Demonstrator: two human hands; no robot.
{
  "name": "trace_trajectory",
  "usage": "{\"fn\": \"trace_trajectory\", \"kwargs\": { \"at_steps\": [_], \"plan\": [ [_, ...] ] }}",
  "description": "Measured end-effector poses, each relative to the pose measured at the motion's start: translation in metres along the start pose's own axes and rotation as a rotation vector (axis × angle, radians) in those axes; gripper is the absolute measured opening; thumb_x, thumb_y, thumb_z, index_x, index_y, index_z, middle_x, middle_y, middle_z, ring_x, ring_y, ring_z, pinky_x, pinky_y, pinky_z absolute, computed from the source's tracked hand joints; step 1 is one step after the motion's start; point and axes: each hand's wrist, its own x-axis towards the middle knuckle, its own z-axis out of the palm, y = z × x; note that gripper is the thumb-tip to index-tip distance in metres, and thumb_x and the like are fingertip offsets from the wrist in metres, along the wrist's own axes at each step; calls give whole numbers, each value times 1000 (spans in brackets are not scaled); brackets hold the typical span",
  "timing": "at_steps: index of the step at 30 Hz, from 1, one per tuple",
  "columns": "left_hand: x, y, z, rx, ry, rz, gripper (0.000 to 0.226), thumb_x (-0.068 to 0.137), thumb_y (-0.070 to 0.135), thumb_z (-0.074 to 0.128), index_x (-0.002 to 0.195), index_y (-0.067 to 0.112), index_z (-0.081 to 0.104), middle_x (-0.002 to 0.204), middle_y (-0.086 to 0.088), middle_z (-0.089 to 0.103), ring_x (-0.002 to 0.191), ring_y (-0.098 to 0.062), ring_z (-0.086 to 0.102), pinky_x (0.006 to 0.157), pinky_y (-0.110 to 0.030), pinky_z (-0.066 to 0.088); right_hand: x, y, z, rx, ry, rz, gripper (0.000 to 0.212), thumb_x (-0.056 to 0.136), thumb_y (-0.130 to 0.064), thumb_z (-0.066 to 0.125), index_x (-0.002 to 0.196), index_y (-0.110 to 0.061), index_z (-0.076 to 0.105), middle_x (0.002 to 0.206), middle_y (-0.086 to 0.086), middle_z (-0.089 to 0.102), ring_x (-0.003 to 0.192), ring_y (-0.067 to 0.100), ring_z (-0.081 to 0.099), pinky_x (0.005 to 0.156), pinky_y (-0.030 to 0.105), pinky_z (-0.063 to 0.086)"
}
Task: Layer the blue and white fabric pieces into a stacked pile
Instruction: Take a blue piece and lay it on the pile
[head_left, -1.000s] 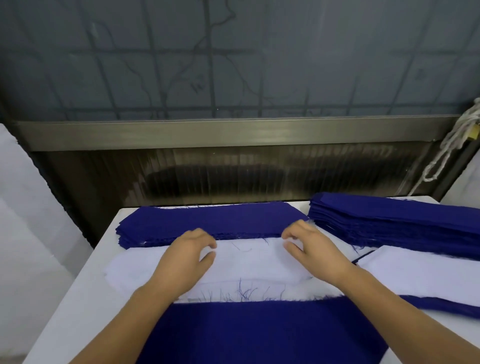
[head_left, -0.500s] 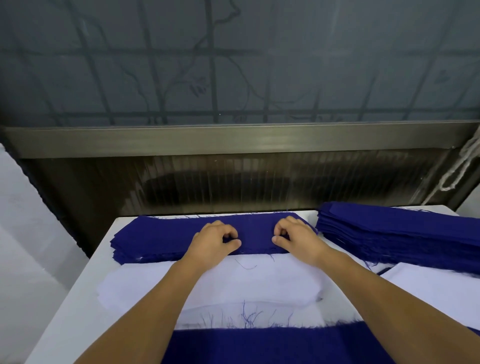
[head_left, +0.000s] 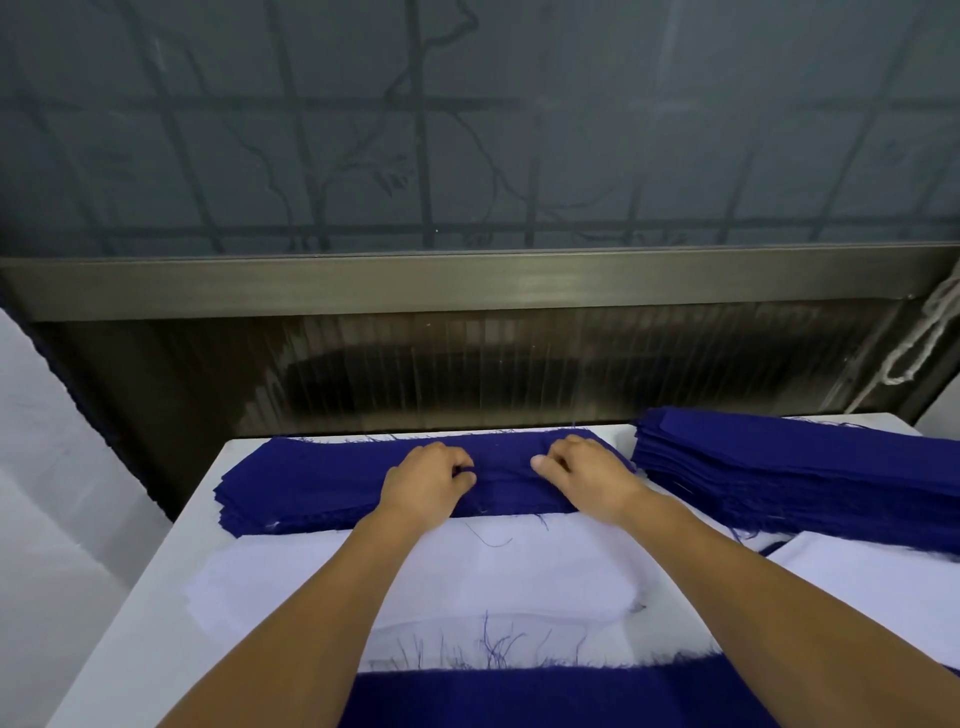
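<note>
White worktable (head_left: 171, 561) under frosted window, far edge: flat pile of dark blue fabric pieces (head_left: 311, 480). Left hand (head_left: 426, 486) and right hand (head_left: 587, 475) on it, fingers curled, pinching top layer. Probably light, limp; better gripped near the ends.

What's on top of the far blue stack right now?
Both hands: the left hand and right hand rest on the far blue stack, fingers curled into its top layer. Whether they have pinched a piece is hidden beneath the hands.
</note>
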Motion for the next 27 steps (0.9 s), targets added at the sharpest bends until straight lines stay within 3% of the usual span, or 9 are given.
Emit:
{"fn": "trace_trajectory", "kwargs": {
  "at_steps": [3,8,12,19,24,27],
  "plan": [
    [3,0,3,24,12,-10,28,97,32,54,123,24,60,119,4,60,105,-15,57,89,-34,52,-5,-2,2,8,12,15,32,88,-59,55,97,-28,54,97,-10,53,93,10,52,73,23,42],
    [-2,-13,-2,32,32,5,13,95,21,57,106,25,63,104,6,61,91,-12,58,81,-31,55,-5,4,1,47,29,-24,1,97,-28,53,97,-29,53,103,-8,54,99,14,54,85,24,47],
    [-13,-54,-24,71,79,-67,7,94,22,57,95,27,61,95,6,61,86,-14,58,78,-36,54,-10,9,3,62,47,-19,9,99,-25,49,106,-25,55,109,-5,55,100,12,51,89,25,47],
    [-43,-122,-56,155,200,-249,20,96,21,56,114,23,64,113,3,64,98,-14,58,82,-26,48,-11,6,4,65,60,11,13,100,-23,47,110,-24,56,113,-3,54,102,13,51,90,25,46],
    [-64,-114,-57,239,290,-171,21,95,18,55,111,25,68,110,3,64,94,-14,58,74,-22,41,-31,-1,-7,47,130,-10,10,99,-19,49,97,-25,57,105,-4,54,96,14,52,81,23,41],
    [-91,-108,-59,218,342,-56,20,93,16,59,109,21,71,109,3,65,95,-15,58,79,-22,42,-71,-2,-17,17,203,-74,12,97,-19,53,101,-21,64,102,-4,59,95,14,53,88,29,44]
  ]
}}
